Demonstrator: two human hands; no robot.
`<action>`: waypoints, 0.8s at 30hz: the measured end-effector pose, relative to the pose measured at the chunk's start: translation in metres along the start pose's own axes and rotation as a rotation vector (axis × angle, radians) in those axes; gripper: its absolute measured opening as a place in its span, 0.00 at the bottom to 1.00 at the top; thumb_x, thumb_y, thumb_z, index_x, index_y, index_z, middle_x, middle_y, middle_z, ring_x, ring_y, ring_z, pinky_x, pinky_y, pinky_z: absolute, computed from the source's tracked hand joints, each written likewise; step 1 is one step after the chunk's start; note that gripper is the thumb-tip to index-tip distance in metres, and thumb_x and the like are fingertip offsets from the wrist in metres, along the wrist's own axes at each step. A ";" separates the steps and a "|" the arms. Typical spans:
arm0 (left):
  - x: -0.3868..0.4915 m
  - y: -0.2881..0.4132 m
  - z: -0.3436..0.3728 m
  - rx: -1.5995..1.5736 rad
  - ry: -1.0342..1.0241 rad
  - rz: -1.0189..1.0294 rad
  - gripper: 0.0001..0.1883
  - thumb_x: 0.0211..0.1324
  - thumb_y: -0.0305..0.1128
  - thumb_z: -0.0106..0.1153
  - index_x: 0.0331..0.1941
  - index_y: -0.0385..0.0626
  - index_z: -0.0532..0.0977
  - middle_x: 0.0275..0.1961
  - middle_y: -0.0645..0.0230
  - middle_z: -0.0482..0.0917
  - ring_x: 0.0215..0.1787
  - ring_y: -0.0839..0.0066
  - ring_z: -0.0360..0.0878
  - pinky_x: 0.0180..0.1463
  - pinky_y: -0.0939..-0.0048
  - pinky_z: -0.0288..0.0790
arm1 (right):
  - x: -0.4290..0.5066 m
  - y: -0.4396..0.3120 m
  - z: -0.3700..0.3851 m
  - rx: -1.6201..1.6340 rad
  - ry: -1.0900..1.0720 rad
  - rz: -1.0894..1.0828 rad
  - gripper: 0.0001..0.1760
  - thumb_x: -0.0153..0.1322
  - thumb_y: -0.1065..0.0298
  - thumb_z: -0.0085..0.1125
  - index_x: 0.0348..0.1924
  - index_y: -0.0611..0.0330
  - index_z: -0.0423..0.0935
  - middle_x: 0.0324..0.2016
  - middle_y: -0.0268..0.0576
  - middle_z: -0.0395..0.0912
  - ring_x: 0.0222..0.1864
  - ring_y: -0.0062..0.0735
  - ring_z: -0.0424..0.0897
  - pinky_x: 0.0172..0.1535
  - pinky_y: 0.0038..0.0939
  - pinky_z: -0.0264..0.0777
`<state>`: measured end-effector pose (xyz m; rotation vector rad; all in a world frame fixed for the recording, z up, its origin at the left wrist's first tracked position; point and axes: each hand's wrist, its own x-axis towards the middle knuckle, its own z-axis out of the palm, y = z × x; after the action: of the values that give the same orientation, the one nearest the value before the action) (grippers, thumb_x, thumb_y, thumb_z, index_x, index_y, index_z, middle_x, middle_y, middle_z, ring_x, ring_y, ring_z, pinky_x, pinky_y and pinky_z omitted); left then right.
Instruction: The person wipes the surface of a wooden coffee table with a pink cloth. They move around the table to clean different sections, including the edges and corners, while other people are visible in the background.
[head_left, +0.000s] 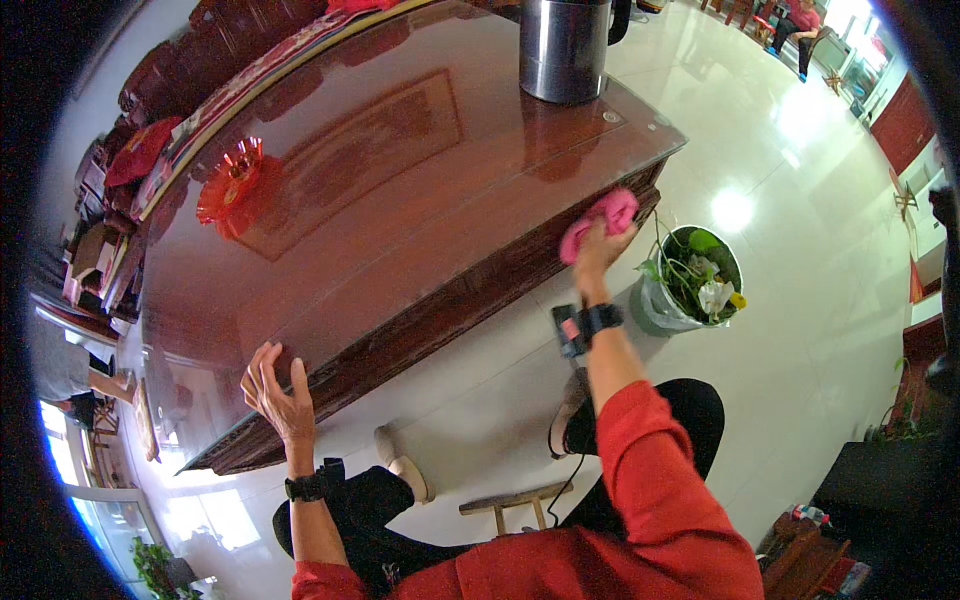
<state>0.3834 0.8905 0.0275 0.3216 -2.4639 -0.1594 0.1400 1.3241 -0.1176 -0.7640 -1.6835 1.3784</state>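
Note:
A folded pink cloth (616, 212) is gripped in my right hand (598, 253), against the carved front side of a dark red wooden table (375, 225) near its right corner. My left hand (281, 394) rests at the near left edge of the glass-covered tabletop, fingers apart and holding nothing. On the table's left half stands a red glass dish (231, 184) with a ruffled rim. A steel jug (564, 52) with a black handle stands at the far right of the top.
Beside the table's right corner, a lined waste bin (660, 319) holds leaves and crumpled tissue on the tiled floor (795, 285). A wooden stool (517, 501) is under me. A carved wooden sofa (161, 75) runs along the far side. People are at the far right and left.

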 end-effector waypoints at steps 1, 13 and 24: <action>0.000 0.001 -0.001 0.005 -0.008 -0.011 0.17 0.62 0.43 0.60 0.52 0.50 0.77 0.60 0.66 0.76 0.66 0.61 0.66 0.70 0.53 0.53 | 0.032 0.004 0.000 -0.110 0.003 0.030 0.27 0.71 0.65 0.61 0.58 0.67 0.63 0.49 0.55 0.74 0.48 0.49 0.75 0.56 0.44 0.67; -0.001 0.005 -0.002 0.032 -0.036 -0.019 0.18 0.64 0.44 0.56 0.53 0.50 0.76 0.67 0.65 0.70 0.69 0.60 0.61 0.72 0.51 0.47 | -0.018 -0.017 -0.006 -0.007 -0.161 -0.030 0.43 0.70 0.63 0.55 0.75 0.60 0.49 0.71 0.67 0.51 0.72 0.64 0.53 0.73 0.52 0.48; -0.001 0.001 0.002 0.073 -0.002 0.018 0.16 0.67 0.42 0.53 0.55 0.52 0.75 0.67 0.68 0.71 0.69 0.60 0.63 0.72 0.50 0.49 | -0.228 -0.068 -0.026 0.182 -0.425 -0.054 0.43 0.67 0.66 0.65 0.71 0.61 0.56 0.62 0.63 0.56 0.64 0.61 0.61 0.67 0.51 0.56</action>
<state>0.3828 0.8922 0.0254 0.3305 -2.4780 -0.0623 0.2762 1.1279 -0.0976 -0.3328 -1.8448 1.7137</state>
